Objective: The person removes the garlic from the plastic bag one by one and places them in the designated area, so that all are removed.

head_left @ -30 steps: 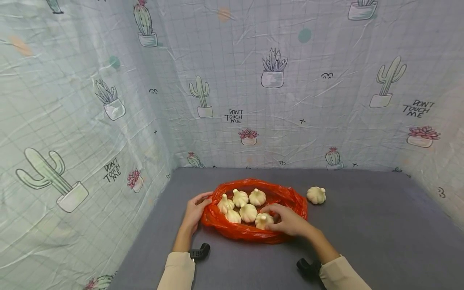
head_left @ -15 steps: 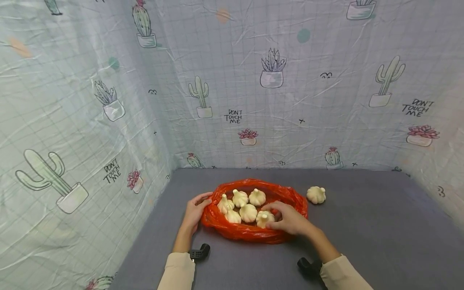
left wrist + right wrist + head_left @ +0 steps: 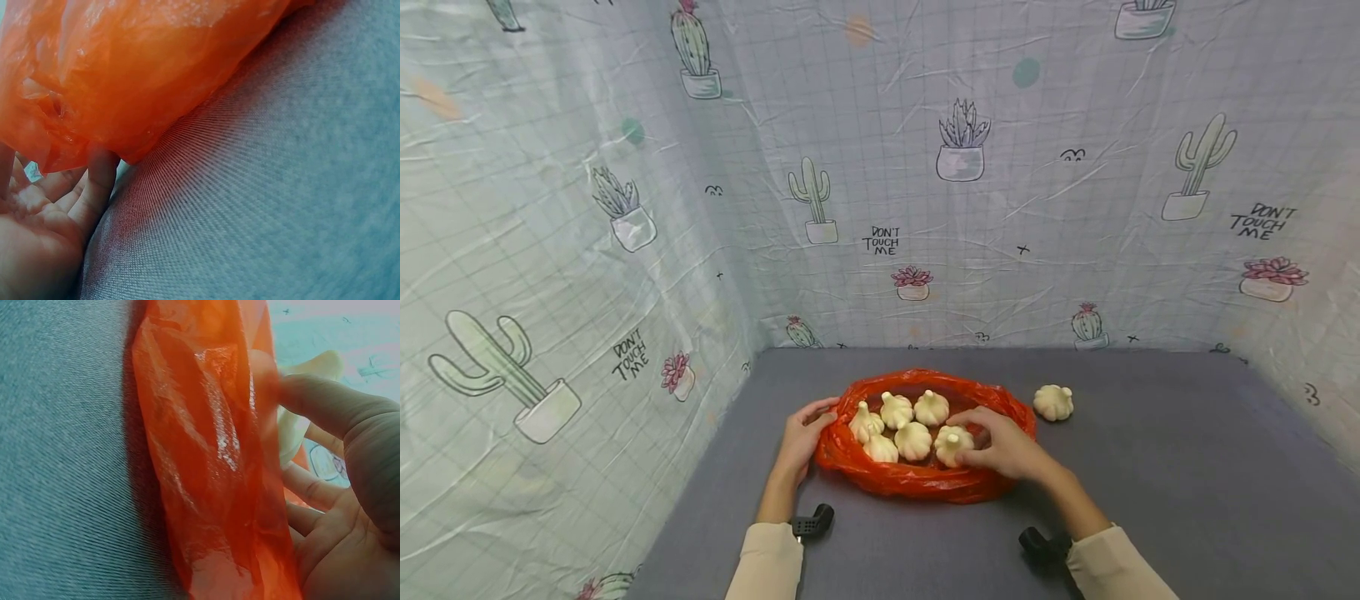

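Garlic bulb (image 3: pixel 291 436), right wrist view: partly behind bag (image 3: pixel 206 462).

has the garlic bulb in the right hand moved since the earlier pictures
Yes, slightly: the held bulb has shifted up and rightward in the head view, nearer the loose bulb on the gray table.

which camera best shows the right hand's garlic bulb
The head view: the garlic bulb shows nearly whole there. The right wrist view shows part, behind the red plastic bag and right hand; the left wrist view, none.
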Demonstrator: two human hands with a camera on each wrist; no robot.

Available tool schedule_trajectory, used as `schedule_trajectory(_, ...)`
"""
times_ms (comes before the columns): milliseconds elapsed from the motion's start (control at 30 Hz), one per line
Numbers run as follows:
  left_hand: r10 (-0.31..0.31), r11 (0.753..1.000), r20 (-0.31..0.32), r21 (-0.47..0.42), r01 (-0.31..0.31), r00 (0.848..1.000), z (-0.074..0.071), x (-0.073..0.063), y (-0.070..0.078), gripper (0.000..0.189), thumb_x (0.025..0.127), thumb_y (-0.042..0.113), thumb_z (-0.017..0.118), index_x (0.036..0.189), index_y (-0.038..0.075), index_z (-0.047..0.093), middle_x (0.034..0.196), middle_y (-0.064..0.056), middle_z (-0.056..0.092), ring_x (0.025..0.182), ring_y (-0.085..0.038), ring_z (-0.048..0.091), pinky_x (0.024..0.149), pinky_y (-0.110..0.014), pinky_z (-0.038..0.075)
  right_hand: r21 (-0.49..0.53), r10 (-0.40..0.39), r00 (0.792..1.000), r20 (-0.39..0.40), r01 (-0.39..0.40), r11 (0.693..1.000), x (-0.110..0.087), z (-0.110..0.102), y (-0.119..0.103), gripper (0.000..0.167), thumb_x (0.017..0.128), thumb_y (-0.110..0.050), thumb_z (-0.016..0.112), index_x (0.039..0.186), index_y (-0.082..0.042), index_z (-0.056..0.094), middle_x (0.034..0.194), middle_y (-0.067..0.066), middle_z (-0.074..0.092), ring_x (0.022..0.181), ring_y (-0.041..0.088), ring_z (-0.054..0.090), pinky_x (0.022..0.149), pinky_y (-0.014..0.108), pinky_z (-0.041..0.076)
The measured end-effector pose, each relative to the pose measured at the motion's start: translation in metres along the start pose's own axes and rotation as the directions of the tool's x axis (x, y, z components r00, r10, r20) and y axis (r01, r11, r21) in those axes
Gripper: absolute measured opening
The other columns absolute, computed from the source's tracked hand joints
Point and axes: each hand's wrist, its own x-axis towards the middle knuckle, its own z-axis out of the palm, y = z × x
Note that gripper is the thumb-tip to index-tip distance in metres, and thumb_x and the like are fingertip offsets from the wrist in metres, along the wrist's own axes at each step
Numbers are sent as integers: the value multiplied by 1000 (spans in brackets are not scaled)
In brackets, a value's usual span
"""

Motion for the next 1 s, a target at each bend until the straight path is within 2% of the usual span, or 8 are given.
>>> schedule_trajectory(467, -4, 1000, 4, 2, 4, 1000, -1, -1, -1, 33, 98, 18, 68, 130, 12, 71, 132, -14, 67, 108, -18, 66, 89, -28, 56, 50, 22, 998, -53, -20, 999, -4, -13, -1, 51, 86, -31, 83, 133, -18, 65, 128, 7, 65, 94, 19, 65, 80, 27, 54)
schedule_trajectory(767, -6, 1000, -2, 2, 6, 1000, 0, 0, 0, 33, 98, 18, 69, 130, 11, 71, 131, -14, 68, 108, -17, 66, 89, -27, 56, 77, 11, 996, -84, -4, 997, -5, -25, 0, 50, 88, -26, 82, 133, -11, 65, 130, 14, 63, 89, 18, 65, 77, 30, 55)
schedule_trajectory(1000, -11, 1000, -3, -3, 11, 1000, 0, -1, 1, 33, 98, 18, 69, 130, 11, 71, 130, -15, 68, 106, -16, 67, 87, -27, 56, 104, 64, 990, -123, -51, 993, -8, -35, -2, 50, 87, -24, 82, 132, -13, 65, 132, 18, 60, 93, 21, 67, 78, 29, 57)
